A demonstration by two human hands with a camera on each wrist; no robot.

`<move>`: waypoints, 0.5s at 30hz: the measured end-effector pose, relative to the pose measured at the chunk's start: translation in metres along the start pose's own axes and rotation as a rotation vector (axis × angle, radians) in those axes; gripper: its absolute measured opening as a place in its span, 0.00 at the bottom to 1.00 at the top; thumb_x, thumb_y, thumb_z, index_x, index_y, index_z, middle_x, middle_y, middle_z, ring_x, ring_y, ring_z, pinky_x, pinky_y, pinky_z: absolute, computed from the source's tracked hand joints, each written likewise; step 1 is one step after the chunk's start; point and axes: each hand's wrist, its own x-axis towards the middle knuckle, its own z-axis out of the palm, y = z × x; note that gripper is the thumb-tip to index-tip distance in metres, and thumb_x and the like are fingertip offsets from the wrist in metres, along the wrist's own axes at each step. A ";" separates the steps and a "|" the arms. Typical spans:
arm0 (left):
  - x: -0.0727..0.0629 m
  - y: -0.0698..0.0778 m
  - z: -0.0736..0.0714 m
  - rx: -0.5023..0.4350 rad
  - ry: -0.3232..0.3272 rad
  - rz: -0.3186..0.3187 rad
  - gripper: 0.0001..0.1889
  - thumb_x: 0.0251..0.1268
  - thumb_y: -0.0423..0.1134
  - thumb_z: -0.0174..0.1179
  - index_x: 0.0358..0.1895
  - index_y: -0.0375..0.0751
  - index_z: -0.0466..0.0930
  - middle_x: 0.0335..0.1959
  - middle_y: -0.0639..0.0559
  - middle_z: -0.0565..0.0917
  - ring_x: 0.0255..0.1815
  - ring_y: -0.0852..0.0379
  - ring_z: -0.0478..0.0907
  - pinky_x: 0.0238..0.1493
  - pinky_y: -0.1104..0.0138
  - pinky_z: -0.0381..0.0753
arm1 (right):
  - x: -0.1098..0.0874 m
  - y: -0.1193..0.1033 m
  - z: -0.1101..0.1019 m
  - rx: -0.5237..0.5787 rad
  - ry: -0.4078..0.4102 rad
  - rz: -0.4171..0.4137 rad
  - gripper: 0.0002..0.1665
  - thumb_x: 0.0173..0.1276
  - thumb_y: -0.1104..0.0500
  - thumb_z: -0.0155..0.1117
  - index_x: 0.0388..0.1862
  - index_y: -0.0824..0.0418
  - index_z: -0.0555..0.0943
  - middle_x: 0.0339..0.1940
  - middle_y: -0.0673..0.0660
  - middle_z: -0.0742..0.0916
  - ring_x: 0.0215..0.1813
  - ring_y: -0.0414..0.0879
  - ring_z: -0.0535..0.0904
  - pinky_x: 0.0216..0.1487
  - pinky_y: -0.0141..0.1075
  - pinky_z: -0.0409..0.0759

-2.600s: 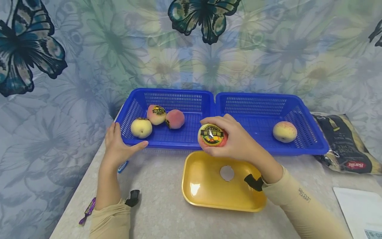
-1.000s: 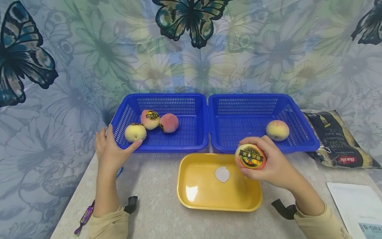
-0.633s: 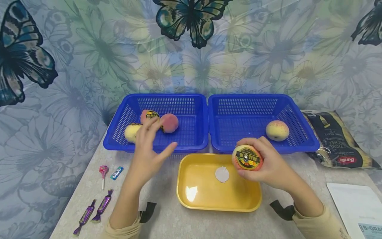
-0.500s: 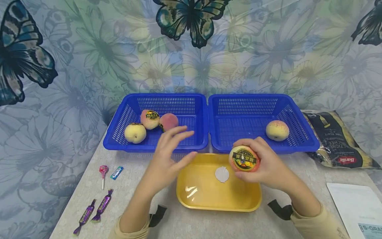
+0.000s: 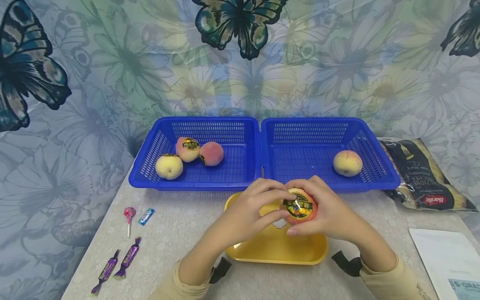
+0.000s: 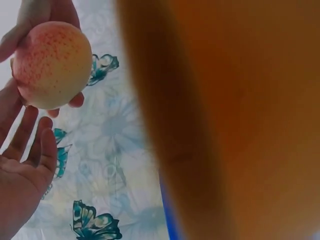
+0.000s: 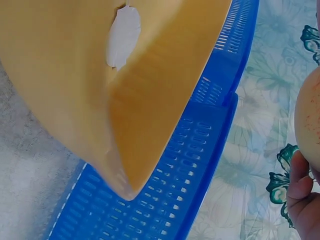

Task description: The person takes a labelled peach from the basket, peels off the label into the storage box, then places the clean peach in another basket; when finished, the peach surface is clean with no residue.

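Note:
Held above the yellow tray [image 5: 275,250] is a red and pale yellow peach [image 5: 295,218], with a round black and gold label [image 5: 303,207] facing up. My right hand [image 5: 331,210] grips the peach from the right. From the left, my left hand [image 5: 251,208] touches it, index finger and thumb at the label's left edge with a gap between them. The left wrist view shows the peach's bare underside and my left hand [image 6: 25,170] with its other fingers loosely bent. A white round piece [image 5: 279,223] lies in the tray, partly covered by my left hand.
The left blue basket [image 5: 195,185] holds three peaches, and the right blue basket [image 5: 375,186] one peach [image 5: 348,163]. A Barilla bag [image 5: 431,179] leans at right, above a white packet [image 5: 442,254]. A lollipop [image 5: 129,211], a small blue packet [image 5: 146,216] and purple-wrapped candies [image 5: 128,258] lie left.
My left hand has left the left basket's edge and moved right to the peach. My right hand carried the peach right from near the baskets, then slightly back left over the tray.

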 end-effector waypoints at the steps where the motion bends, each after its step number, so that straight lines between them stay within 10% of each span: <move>1: 0.000 -0.001 0.000 -0.002 -0.006 0.004 0.15 0.65 0.42 0.66 0.54 0.48 0.83 0.55 0.56 0.81 0.58 0.60 0.73 0.61 0.69 0.75 | 0.000 0.000 0.000 0.000 -0.003 0.000 0.44 0.40 0.45 0.87 0.59 0.40 0.76 0.40 0.47 0.76 0.41 0.42 0.65 0.36 0.34 0.74; 15: 0.000 -0.006 0.001 0.029 0.011 0.148 0.14 0.63 0.40 0.68 0.52 0.46 0.86 0.54 0.54 0.82 0.57 0.59 0.75 0.59 0.68 0.77 | -0.001 0.003 0.003 0.020 -0.027 -0.033 0.43 0.41 0.46 0.87 0.58 0.42 0.76 0.42 0.46 0.78 0.42 0.42 0.66 0.38 0.34 0.75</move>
